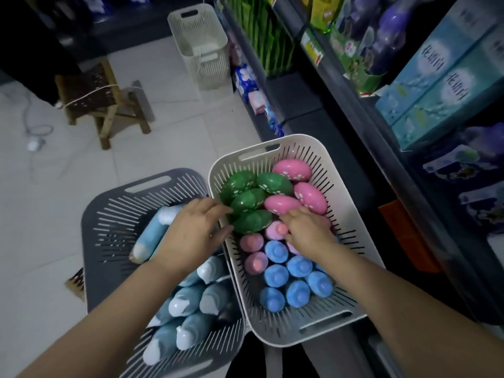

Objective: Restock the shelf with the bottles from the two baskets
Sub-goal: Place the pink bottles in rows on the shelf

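Left hand [191,227]: your grip is closed round the near end of the lowest green bottle [252,221], fingers above it and thumb below.
Right hand [308,233]: your fingertips touch the near edge of a lying pink bottle [283,204]. I cannot tell whether this grip is apart or clamped, since the back of your hand covers it.
White basket [302,140]: it holds the green and pink bottles lying on top, with blue-capped bottles [300,266] standing upright at the near end.
Grey basket [117,222]: it sits just beside the white one, and the pale blue bottles [188,301] lie piled in it.
Shelf [395,159]: it is on your right, close to the white basket, probably so each lift is short.
Why both hands: you seem to be taking one bottle per hand, loose top layer first.
Hidden: your right palm covers a pink-capped bottle, and your left forearm crosses the grey basket.
Hard to make out: the shelf goods are dim and blurred, and the slot meant for these bottles is not evident.
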`<state>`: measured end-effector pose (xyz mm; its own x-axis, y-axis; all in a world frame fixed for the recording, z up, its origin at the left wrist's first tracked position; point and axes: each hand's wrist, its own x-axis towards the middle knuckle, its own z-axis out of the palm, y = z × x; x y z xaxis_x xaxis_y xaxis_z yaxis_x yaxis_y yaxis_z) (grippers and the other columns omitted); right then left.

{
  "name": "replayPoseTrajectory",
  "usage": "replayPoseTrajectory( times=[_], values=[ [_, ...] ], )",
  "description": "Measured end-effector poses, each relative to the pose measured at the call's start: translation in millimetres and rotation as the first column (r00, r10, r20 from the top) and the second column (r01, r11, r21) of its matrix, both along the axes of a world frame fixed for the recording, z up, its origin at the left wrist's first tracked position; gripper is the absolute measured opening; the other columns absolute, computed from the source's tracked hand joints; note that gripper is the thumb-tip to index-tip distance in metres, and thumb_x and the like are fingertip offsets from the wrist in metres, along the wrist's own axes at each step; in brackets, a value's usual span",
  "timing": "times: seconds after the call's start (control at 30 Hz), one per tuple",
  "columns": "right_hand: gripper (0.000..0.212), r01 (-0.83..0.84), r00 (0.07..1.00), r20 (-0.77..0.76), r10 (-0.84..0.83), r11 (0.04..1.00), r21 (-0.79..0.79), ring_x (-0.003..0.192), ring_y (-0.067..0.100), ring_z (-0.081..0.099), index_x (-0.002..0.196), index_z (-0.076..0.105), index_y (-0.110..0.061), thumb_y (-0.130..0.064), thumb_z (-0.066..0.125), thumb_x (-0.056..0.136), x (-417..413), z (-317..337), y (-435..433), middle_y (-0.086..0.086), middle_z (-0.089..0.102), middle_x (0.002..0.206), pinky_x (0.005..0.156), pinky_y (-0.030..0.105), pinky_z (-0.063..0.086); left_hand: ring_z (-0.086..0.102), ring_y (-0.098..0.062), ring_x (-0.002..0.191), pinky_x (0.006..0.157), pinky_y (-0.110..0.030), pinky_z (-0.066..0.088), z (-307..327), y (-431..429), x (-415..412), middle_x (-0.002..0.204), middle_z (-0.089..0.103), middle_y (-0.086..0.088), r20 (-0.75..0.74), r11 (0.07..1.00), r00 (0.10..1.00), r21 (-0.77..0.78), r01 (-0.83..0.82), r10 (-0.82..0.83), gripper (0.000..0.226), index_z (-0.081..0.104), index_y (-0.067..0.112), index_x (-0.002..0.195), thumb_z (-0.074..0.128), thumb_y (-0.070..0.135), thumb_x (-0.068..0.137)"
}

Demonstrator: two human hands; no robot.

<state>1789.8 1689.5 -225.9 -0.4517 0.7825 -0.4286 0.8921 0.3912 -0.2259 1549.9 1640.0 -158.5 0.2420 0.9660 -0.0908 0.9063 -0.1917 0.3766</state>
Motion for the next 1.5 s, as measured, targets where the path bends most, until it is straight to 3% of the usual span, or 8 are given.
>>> replayPoseTrajectory(
  times=[0.3, 0.53, 0.63, 0.83, 0.93, 1.07, 1.23, 1.5],
  values=[
    [0.013, -0.160, 0.985, -0.061, 0.163, 0.985, 0.059, 0.092, 0.030, 0.060, 0.090, 0.064, -0.010, -0.010, 0.053, 0.084, -2, -25, 5, 0.011, 0.066, 0.098, 0.073, 0.035, 0.046, 0.061, -0.028, 0.090, 0.078, -0.037, 0.052, -6, -24, 18, 0.099, 0.066, -0.003, 0.028, 0.993, 0.993, -0.028, -0.114, 0.114, 0.044, 0.067, 0.014, 0.106, 0.047, 0.044, 0.081],
    [0.030, -0.018, 0.949, -0.314, 0.029, 0.999, 0.040, 0.104, 0.025, 0.053, 0.116, 0.059, -0.014, -0.028, 0.056, 0.090, 19, 45, 8, 0.004, 0.051, 0.115, 0.081, 0.034, 0.044, 0.057, -0.028, 0.108, 0.093, -0.033, 0.045, -7, -15, 47, 0.115, 0.062, -0.006, 0.151, 0.988, 0.980, -0.109, -0.114, 0.130, 0.051, 0.061, 0.013, 0.121, 0.075, 0.034, 0.077],
    [0.027, 0.051, 0.872, -0.488, -0.047, 0.999, -0.004, 0.101, 0.023, 0.054, 0.108, 0.063, -0.011, -0.026, 0.063, 0.086, 19, 87, 22, 0.005, 0.054, 0.106, 0.089, 0.038, 0.043, 0.049, -0.020, 0.121, 0.103, -0.034, 0.040, -1, -2, 63, 0.131, 0.054, -0.002, 0.275, 0.976, 0.951, -0.201, -0.088, 0.142, 0.074, 0.047, 0.019, 0.135, 0.078, 0.043, 0.072],
    [0.029, 0.138, 0.609, -0.746, -0.269, 0.962, -0.234, 0.087, 0.006, 0.055, 0.113, 0.062, -0.018, -0.022, 0.067, 0.085, 10, 119, 36, -0.006, 0.058, 0.099, 0.083, 0.018, 0.044, 0.059, -0.009, 0.095, 0.081, -0.023, 0.049, 17, 12, 71, 0.106, 0.058, 0.014, 0.564, 0.947, 0.770, -0.277, -0.162, 0.297, 0.068, 0.040, 0.036, 0.121, 0.078, 0.047, 0.066],
    [0.041, 0.168, 0.671, -0.671, -0.314, 0.947, -0.275, 0.084, 0.009, 0.056, 0.123, 0.059, -0.017, -0.025, 0.069, 0.084, 15, 92, 32, -0.001, 0.060, 0.099, 0.081, 0.020, 0.045, 0.059, -0.008, 0.081, 0.071, -0.023, 0.050, 15, 4, 60, 0.093, 0.058, 0.012, 0.580, 0.912, 0.707, -0.316, -0.262, 0.404, 0.068, 0.043, 0.030, 0.116, 0.082, 0.047, 0.062],
    [0.043, -0.156, 0.965, -0.230, 0.123, 0.979, -0.129, 0.114, 0.022, 0.051, 0.124, 0.058, -0.021, -0.021, 0.066, 0.082, 33, 44, 14, 0.000, 0.055, 0.119, 0.094, 0.036, 0.044, 0.057, -0.004, 0.075, 0.065, -0.025, 0.051, 8, -10, 39, 0.087, 0.057, 0.012, 0.525, 0.853, 0.672, -0.317, -0.415, 0.522, 0.067, 0.044, 0.031, 0.112, 0.076, 0.054, 0.059],
    [0.019, -0.412, 0.911, 0.017, 0.413, 0.910, -0.053, 0.112, 0.025, 0.049, 0.095, 0.066, -0.019, -0.016, 0.055, 0.079, 37, 9, 1, 0.001, 0.059, 0.112, 0.090, 0.035, 0.043, 0.057, 0.004, 0.076, 0.067, -0.020, 0.049, 0, -24, 26, 0.090, 0.056, 0.015, 0.512, 0.818, 0.638, -0.331, -0.471, 0.575, 0.057, 0.046, 0.029, 0.114, 0.080, 0.040, 0.069],
    [0.013, -0.367, 0.929, 0.027, 0.368, 0.930, -0.029, 0.097, 0.025, 0.056, 0.083, 0.069, -0.018, -0.016, 0.057, 0.078, 28, 1, 0, 0.002, 0.060, 0.098, 0.074, 0.030, 0.041, 0.059, -0.003, 0.085, 0.069, -0.023, 0.047, -7, -46, 27, 0.098, 0.060, 0.012, 0.520, 0.759, 0.557, -0.378, -0.529, 0.648, 0.064, 0.049, 0.025, 0.118, 0.078, 0.048, 0.066]
  ],
)
